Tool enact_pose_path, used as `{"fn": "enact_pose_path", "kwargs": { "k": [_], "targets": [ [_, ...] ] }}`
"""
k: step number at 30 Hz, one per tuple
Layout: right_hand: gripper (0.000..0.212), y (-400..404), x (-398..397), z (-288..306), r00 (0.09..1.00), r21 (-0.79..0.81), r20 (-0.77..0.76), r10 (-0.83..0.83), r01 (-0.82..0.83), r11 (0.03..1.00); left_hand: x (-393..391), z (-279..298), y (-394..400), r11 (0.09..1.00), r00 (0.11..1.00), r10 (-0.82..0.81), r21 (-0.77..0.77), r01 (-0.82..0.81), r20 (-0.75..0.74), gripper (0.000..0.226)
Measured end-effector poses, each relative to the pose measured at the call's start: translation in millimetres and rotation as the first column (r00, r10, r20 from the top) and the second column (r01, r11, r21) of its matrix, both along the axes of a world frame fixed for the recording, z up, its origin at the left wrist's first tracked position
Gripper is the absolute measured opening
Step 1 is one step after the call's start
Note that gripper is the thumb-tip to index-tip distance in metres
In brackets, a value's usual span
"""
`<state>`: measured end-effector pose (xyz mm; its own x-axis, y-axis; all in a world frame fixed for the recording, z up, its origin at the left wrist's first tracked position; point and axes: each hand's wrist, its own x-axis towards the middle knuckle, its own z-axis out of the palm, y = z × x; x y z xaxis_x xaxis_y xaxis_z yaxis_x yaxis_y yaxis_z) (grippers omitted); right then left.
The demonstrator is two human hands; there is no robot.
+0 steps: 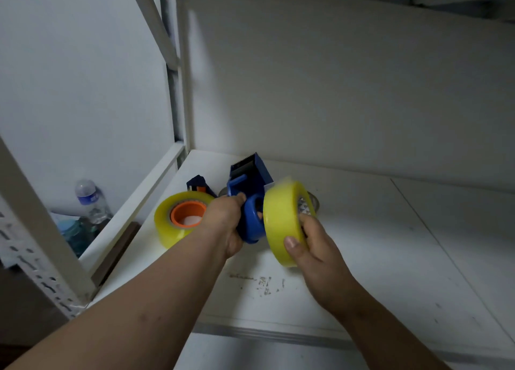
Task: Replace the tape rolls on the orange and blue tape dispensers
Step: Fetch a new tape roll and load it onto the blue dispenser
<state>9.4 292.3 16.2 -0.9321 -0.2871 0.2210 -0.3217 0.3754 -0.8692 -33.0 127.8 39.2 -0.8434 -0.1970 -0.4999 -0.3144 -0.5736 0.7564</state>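
- Your left hand (227, 224) grips the blue dispenser (252, 199), fingers curled round its body, holding it above the shelf (390, 244) with the toothed cutter end pointing up and away from you.
- Your right hand (312, 247) pinches a yellow roll (281, 224): thumb pressed on the outer face, fingers hooked into the core on the far side.
- That roll stands on edge in the air, just beside the dispenser's round hub, its near face almost against it; whether it sits on the hub you cannot tell.
- A second roll (178, 216) lies on the shelf left of your left hand, with an orange hub (188, 213) inside its core.
- Behind that roll, a dark blue and orange part (199, 185) shows, mostly hidden.
- Something grey and round (313, 199) lies on the shelf behind the held roll, too hidden to name.
- Dark scuff marks (262, 284) show on the shelf between your forearms.
- A water bottle (90, 199) stands low on the left, outside the white rack frame (41, 224).
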Motion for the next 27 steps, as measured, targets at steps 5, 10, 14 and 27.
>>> {"fn": "enact_pose_path", "kwargs": {
  "k": [5,10,14,27],
  "targets": [
    [0.025,2,0,4,0.989,-0.085,0.004,-0.149,0.149,0.985,-3,-3,-9,0.998,0.999,0.048,0.033,-0.049,0.005,0.011],
    [0.036,-7,8,-1,0.998,-0.065,0.003,-0.062,0.062,0.996,-2,-1,-2,1.0,1.0,-0.01,0.025,0.011,-0.024,0.011],
    [0.043,-11,4,-1,1.0,-0.046,0.008,-0.012,0.013,0.999,1,2,2,0.992,0.992,-0.125,0.024,0.126,-0.034,0.017],
    [0.037,-7,-8,-9,0.985,0.171,-0.101,0.143,-0.124,0.977,7,4,0,0.979,0.978,-0.198,0.044,0.201,-0.072,0.026]
  ]
}}
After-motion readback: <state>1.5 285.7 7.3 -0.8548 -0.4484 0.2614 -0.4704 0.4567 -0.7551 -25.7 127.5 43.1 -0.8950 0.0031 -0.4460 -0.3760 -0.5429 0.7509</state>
